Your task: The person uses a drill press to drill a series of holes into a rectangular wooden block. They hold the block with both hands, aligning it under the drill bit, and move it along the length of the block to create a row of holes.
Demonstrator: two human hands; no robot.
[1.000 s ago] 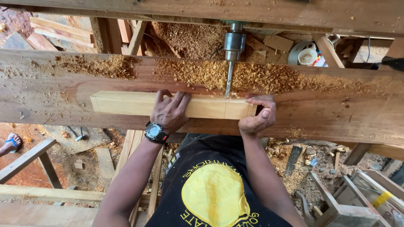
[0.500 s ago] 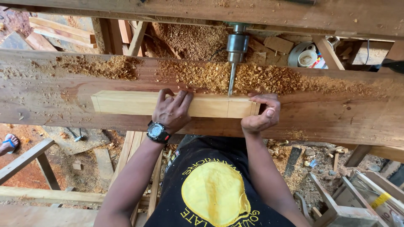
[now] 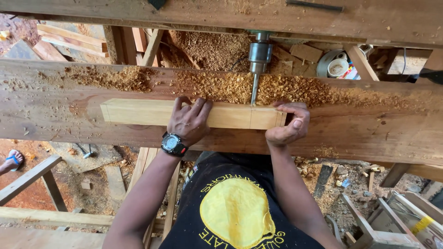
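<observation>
Wood block (image 3: 138, 112) on bench (image 3: 69, 120), drill bit (image 3: 253, 94) behind, shavings (image 3: 295, 90) around

Woodworking shop: sawdust (image 3: 295, 87) heaped around the drill bit (image 3: 253, 92) on a plank bench (image 3: 69, 115); timber offcuts (image 3: 55, 39) beyond it.
</observation>
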